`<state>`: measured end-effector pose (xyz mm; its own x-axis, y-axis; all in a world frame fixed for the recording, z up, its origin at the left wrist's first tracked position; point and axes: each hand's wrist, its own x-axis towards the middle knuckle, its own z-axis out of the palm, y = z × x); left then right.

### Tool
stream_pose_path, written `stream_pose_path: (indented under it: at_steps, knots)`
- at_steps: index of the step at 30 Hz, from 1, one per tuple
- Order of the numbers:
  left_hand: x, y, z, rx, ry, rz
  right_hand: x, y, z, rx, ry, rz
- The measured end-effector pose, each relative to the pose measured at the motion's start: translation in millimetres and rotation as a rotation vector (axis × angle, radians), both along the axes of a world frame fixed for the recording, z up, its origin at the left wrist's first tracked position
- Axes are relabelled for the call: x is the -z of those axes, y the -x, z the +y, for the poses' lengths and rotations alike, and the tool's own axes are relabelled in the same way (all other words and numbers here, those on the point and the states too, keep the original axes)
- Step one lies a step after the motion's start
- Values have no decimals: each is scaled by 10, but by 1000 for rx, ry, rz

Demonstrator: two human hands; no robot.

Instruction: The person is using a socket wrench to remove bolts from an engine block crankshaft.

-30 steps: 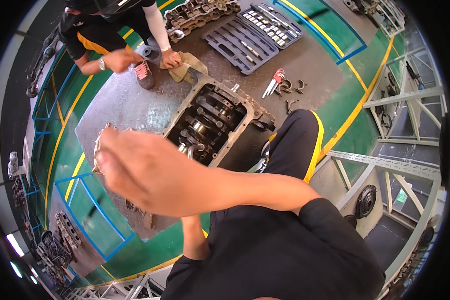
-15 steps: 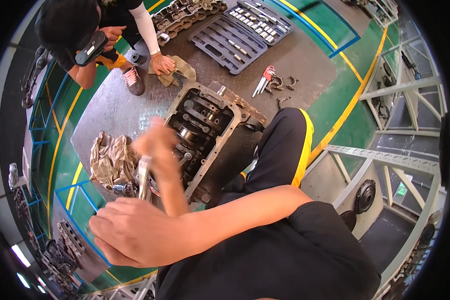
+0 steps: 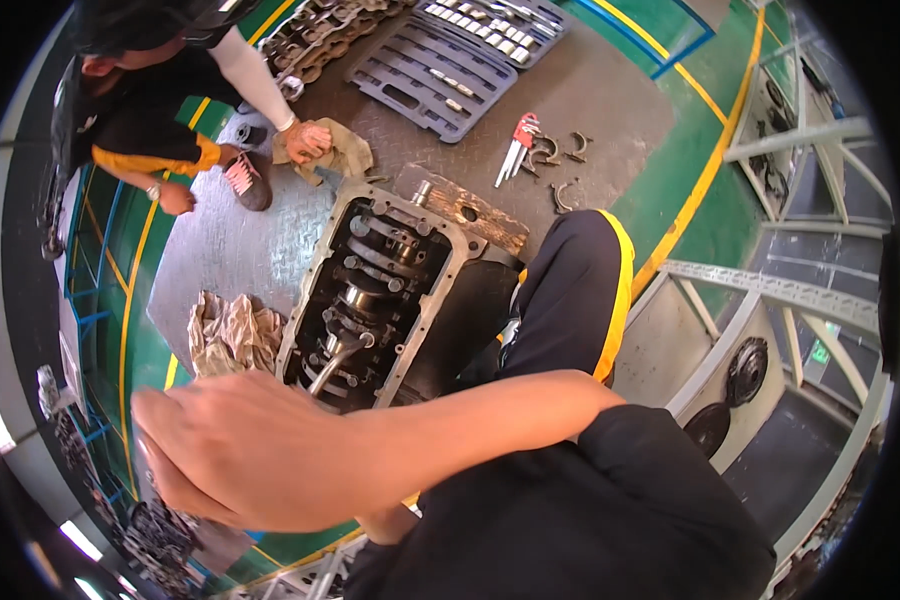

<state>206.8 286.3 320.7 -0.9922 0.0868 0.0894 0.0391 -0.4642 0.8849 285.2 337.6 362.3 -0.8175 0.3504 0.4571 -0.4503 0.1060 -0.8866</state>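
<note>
My right hand (image 3: pixel 245 450) is closed in a fist at the lower left, its forearm crossing in front of me. From under it a metal socket wrench (image 3: pixel 338 364) reaches into an open engine block (image 3: pixel 432 305). The wrench's far end rests at a bolt by the crankshaft (image 3: pixel 360 297). The grip on the handle is mostly covered by the hand itself. Of my left arm only a bit of skin (image 3: pixel 388 524) shows below the right forearm; the left hand is hidden. A crumpled brown cloth (image 3: pixel 235 335) lies left of the block.
A co-worker's hand (image 3: pixel 308 142) presses on another cloth (image 3: pixel 345 155) beyond the block. Farther back lie an open socket set case (image 3: pixel 425 85) and a cylinder head (image 3: pixel 330 40). Red-held hex keys (image 3: pixel 518 148) and bearing caps (image 3: pixel 567 195) lie to the right. My knee (image 3: pixel 575 270) is beside the block.
My left hand, blurred over the block's left side before, has dropped out of sight. The wrench now reaches into the block. The co-worker's raised hand has come down.
</note>
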Motion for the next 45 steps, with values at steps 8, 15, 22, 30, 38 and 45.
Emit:
stream_pose_path:
  at_steps: [8, 15, 22, 30, 38, 45]
  knots:
    - [-554, -338, 401, -171, -370, -132, 67, 371, -100, 157, 125, 102]
    - [878, -140, -184, -198, 912, 323, 91, -41, -529, -68, -246, 146]
    - [818, -623, -159, 174, 813, 419, 37, 6, -420, 90, -284, 224]
    - [639, -686, -628, 134, 868, 318, 25, 184, -196, -53, 27, 28]
    - [613, -642, -280, -284, 1116, 411, 24, 204, 142, -28, -128, 34]
    - [729, -458, -801, 359, 544, 152, 125, 296, -128, 294, -485, 413]
